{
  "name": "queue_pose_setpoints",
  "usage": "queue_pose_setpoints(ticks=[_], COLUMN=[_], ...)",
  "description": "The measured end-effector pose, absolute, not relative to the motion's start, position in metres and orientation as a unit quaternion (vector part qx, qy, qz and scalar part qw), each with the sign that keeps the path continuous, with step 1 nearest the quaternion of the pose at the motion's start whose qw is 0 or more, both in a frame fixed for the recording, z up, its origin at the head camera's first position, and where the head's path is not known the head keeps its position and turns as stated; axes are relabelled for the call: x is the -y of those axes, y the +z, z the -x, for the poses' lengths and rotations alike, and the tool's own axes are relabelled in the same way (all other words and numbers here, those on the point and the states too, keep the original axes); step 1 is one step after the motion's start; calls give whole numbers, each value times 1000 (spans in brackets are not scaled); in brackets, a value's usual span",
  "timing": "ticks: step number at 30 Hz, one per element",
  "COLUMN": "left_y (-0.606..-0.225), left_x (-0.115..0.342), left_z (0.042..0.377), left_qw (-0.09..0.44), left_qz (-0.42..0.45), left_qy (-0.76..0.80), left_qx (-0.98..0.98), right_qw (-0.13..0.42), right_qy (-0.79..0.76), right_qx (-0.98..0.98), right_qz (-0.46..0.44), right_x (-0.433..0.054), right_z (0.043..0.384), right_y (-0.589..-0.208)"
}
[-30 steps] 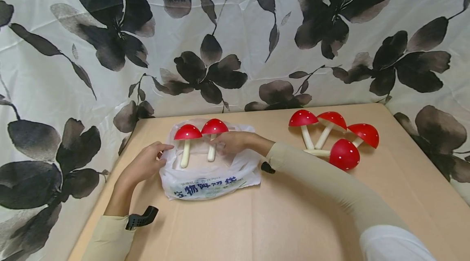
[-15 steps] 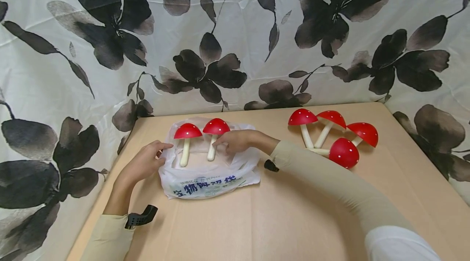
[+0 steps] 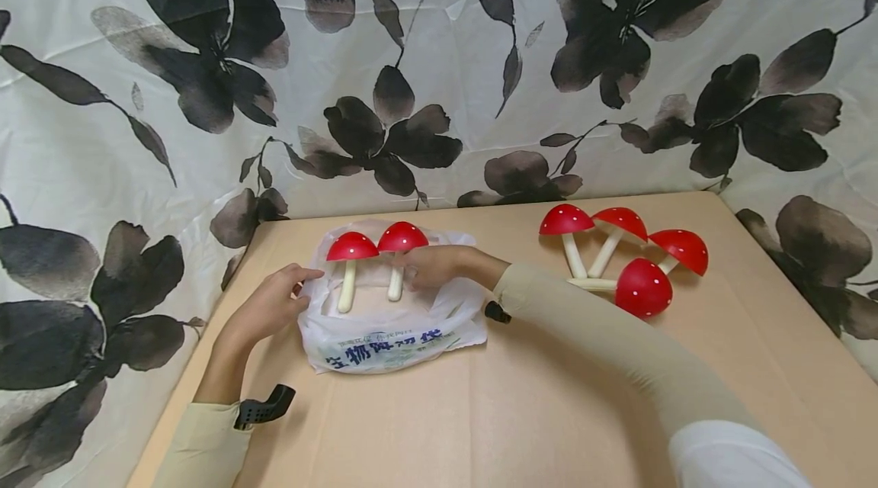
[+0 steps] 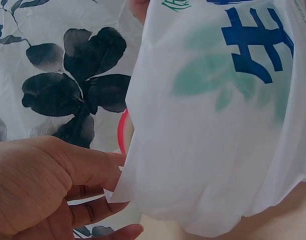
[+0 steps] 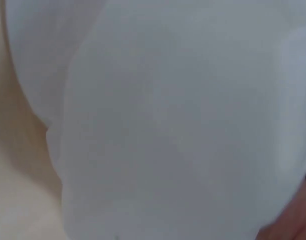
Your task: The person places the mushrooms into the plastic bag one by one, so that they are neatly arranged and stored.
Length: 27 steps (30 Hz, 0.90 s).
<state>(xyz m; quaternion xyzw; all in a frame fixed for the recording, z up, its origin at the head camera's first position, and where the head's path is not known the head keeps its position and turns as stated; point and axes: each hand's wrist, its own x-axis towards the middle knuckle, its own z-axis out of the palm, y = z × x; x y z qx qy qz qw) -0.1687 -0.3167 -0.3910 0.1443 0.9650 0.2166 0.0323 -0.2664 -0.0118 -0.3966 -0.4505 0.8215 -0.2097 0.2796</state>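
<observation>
A white plastic bag (image 3: 384,324) with blue lettering lies at the table's left, its mouth spread. Two toy mushrooms with white-dotted red caps lie on it: a left mushroom (image 3: 347,286) and a right mushroom (image 3: 402,236). My left hand (image 3: 270,301) pinches the bag's left edge; the left wrist view shows thumb and fingers at the bag's corner (image 4: 120,190). From the right, my right hand (image 3: 439,265) holds the right mushroom's stem just under the cap, its thumb hidden. In the right wrist view the bag (image 5: 168,125) covers nearly everything.
Several more red-capped toy mushrooms (image 3: 643,288) lie in a cluster at the table's right rear. The pale wooden table (image 3: 439,427) ends at the back against a white cloth (image 3: 494,30) printed with dark flowers. My right forearm crosses the table in front of the cluster.
My right hand shifted slightly right, then back left, and the right mushroom tilted a little with it. The left hand and the bag stay nearly in place.
</observation>
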Motion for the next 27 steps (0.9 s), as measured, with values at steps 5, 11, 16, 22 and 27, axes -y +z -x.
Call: queue_pose_setpoints(ticks=[5,11,16,22,27], left_y=[-393,-393,-392,-392,-393], left_x=[317,318,318,318,319], left_z=[169,170,170,171,172], left_qw=[34,35,36,40,40], left_qz=[-143,-144,-146,-141,-139], left_qy=[217,216,216,219,218], left_qx=[-965,-965,-965,-965,-965], right_qw=[289,324,341,355,357], right_qy=[-262,-305,-309,-294,-256], right_qx=[-811,-795,-794,-794,-801], right_qz=[435,412,398,396,406], right_x=[11,9,8,7,4], right_z=[268,270,271,270,269], right_y=[-400,-402,-403,-402,-398])
